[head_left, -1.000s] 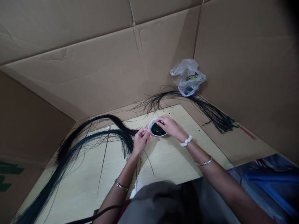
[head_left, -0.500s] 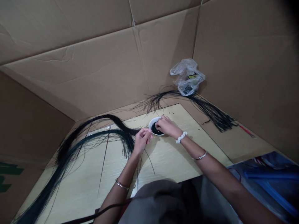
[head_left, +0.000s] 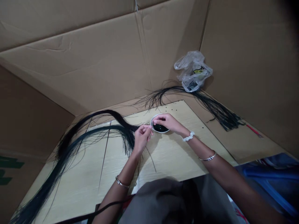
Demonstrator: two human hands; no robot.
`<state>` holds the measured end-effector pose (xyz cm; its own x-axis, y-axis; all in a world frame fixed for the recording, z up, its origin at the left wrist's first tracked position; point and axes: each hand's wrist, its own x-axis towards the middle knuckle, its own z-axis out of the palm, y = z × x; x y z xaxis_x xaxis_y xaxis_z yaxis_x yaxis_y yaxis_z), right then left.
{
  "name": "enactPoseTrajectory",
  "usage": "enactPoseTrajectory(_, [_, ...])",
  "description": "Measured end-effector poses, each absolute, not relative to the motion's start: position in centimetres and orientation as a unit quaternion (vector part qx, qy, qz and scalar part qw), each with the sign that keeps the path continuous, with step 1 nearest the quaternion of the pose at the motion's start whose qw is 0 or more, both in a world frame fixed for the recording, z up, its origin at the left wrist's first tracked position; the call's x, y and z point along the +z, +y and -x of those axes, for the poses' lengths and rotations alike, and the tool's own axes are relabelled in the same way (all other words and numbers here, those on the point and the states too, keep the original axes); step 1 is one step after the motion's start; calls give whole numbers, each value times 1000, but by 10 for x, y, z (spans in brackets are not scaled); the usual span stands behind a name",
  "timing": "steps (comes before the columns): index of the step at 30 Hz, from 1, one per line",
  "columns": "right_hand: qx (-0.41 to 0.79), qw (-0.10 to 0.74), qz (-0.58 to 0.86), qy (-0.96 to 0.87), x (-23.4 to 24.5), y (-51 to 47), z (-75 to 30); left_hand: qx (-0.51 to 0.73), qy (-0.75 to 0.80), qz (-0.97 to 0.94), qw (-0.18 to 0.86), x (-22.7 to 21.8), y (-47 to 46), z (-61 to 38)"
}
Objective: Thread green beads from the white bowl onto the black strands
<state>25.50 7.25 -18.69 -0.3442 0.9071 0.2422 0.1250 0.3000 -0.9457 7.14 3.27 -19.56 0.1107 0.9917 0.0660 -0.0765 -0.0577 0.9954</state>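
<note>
**Right hand reaching over a white bowl, grip unclear.**
Left hand pinching shut at the bowl's 8 o'clock, beside black fibre strands.

The right hand (now flatter) has slid across the bowl.

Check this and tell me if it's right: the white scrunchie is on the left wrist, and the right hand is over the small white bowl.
Not right. The head view shows the white fabric scrunchie on the right wrist, not the left. The right hand is over the small white bowl, as you said.
</note>
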Motion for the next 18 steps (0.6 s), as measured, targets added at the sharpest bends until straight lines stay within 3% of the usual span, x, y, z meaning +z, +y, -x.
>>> enactPoseTrajectory(18, [460, 419, 384, -682, -177, 67, -256, 521, 435, -527, 511, -190, 28, -73])
